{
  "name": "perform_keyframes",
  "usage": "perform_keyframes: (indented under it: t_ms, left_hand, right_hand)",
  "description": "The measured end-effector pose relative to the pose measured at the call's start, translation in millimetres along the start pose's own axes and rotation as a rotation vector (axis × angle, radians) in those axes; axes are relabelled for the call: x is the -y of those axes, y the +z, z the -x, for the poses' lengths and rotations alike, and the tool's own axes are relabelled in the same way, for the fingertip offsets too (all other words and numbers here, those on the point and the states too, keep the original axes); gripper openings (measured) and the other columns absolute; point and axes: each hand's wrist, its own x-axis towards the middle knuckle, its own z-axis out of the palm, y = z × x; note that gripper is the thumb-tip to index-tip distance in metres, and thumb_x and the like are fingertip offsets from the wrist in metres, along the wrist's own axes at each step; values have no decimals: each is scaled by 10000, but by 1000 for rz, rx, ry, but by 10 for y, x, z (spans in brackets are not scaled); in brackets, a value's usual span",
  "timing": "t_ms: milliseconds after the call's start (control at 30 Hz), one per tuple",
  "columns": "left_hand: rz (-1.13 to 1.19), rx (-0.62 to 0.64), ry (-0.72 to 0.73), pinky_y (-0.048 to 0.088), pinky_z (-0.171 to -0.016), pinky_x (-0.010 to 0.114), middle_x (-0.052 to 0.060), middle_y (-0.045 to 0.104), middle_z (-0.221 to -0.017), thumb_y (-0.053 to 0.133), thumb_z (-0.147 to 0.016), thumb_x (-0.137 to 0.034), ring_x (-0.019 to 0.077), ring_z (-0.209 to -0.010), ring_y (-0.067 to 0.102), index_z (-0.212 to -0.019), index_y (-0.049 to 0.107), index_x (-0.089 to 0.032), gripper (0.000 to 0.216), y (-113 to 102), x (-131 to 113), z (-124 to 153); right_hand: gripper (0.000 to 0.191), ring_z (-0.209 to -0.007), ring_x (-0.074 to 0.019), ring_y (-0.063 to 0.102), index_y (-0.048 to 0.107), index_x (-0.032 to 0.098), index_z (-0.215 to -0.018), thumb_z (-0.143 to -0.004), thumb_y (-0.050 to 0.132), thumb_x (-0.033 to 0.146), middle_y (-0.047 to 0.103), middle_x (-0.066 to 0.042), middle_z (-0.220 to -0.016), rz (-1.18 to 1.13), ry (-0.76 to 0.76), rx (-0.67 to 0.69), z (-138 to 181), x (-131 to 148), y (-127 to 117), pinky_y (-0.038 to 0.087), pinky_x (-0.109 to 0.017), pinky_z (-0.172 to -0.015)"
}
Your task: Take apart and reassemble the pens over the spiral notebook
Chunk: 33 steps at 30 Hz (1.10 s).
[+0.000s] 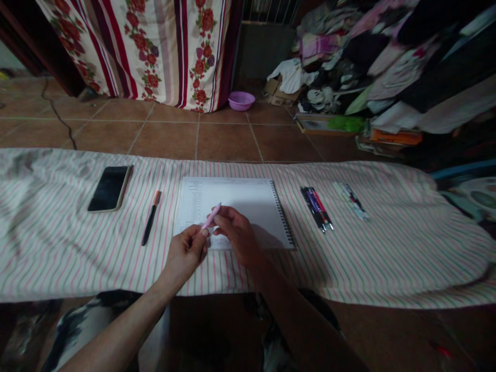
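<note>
A pink pen [211, 216] is held at a slant above the open spiral notebook [248, 194], its upper tip pointing away to the right. My left hand [186, 247] pinches the lower end between thumb and fingers. Around the upper part, the curled fingers of my right hand [237, 235] close on the pen from the right side. Printed lines show on the left of the notebook page, and my hands cover part of its near edge.
A black marker with an orange end [152, 218] and a phone [110, 188] lie to the left on the striped cloth [391, 248]. Several pens [316, 209] and a group of pale pens [352, 201] lie right. Beyond are a purple basin [241, 102] and piled clothes [372, 57].
</note>
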Motion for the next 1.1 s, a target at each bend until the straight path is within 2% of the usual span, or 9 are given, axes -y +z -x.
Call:
perform_keyframes:
  t_ms: [133, 333, 400, 500, 600, 800, 900, 1000, 1100]
  left_hand:
    - [-81, 19, -6, 222, -364, 183, -72, 395, -460, 533, -788, -470, 55, -366, 318, -779, 560, -159, 312, 9, 25, 16]
    - [-15, 24, 0, 237, -376, 182, -72, 403, -472, 539, -786, -464, 55, -378, 329, -736, 525, -173, 295, 1, 54, -4]
    - [-27, 20, 12, 233, -376, 184, -72, 396, -474, 534, -791, -462, 55, -380, 326, -739, 526, -173, 293, -3, 62, -3]
    - [-76, 10, 11, 233, -377, 186, -68, 399, -472, 531, -793, -460, 59, -386, 327, -758, 543, -170, 293, -4, 75, 8]
    - [-89, 1, 2, 241, -377, 187, -65, 407, -471, 535, -788, -463, 62, -389, 332, -766, 553, -169, 296, 0, 71, 15]
    - [-82, -21, 27, 255, -372, 192, -64, 406, -466, 547, -770, -479, 64, -377, 343, -728, 549, -167, 315, -3, 32, 0]
    - [-117, -2, 24, 248, -375, 187, -65, 407, -468, 527, -789, -471, 60, -384, 340, -728, 546, -167, 311, -5, 42, -1]
    - [-133, 3, 18, 236, -373, 181, -71, 397, -462, 521, -799, -458, 55, -381, 330, -752, 552, -169, 295, -2, 74, -3]
    - [-87, 9, 18, 230, -370, 179, -76, 389, -456, 526, -797, -453, 52, -375, 320, -739, 534, -171, 288, 2, 97, -15]
  right_hand:
    - [171, -532, -92, 509, 589, 175, -679, -638, 692, 306, 597, 31, -584, 67, -36, -90, 0, -24, 4, 421, -244, -565]
    - [349, -839, -168, 619, 596, 205, -995, -674, 682, 312, 682, -47, -932, -98, -1, 30, 36, 8, -6, 479, -302, -732]
    - [401, -835, -162, 613, 568, 218, -1025, -656, 700, 302, 663, -44, -965, -121, -1, 35, 29, 2, -7, 481, -282, -687]
    - [273, -621, -101, 549, 589, 190, -841, -623, 716, 295, 631, 1, -767, -38, -23, -63, 8, -17, -9, 415, -220, -533]
    - [198, -533, -84, 489, 586, 176, -743, -628, 701, 289, 586, 29, -622, 51, -37, -122, -1, -14, -12, 359, -218, -486]
    - [370, -701, -135, 599, 552, 197, -965, -635, 687, 298, 671, -41, -880, -56, -37, -68, -3, 0, -17, 406, -223, -511]
    - [350, -598, -102, 557, 552, 187, -937, -639, 694, 304, 652, -11, -784, 3, -39, -78, -4, -34, -11, 384, -202, -462]
    - [266, -549, -90, 543, 560, 173, -849, -641, 693, 273, 628, 20, -661, 35, -52, -112, 4, -59, 2, 416, -210, -504]
    - [273, -666, -120, 610, 552, 178, -878, -647, 683, 246, 674, -6, -751, -36, -76, -89, 13, -54, 11, 471, -250, -636]
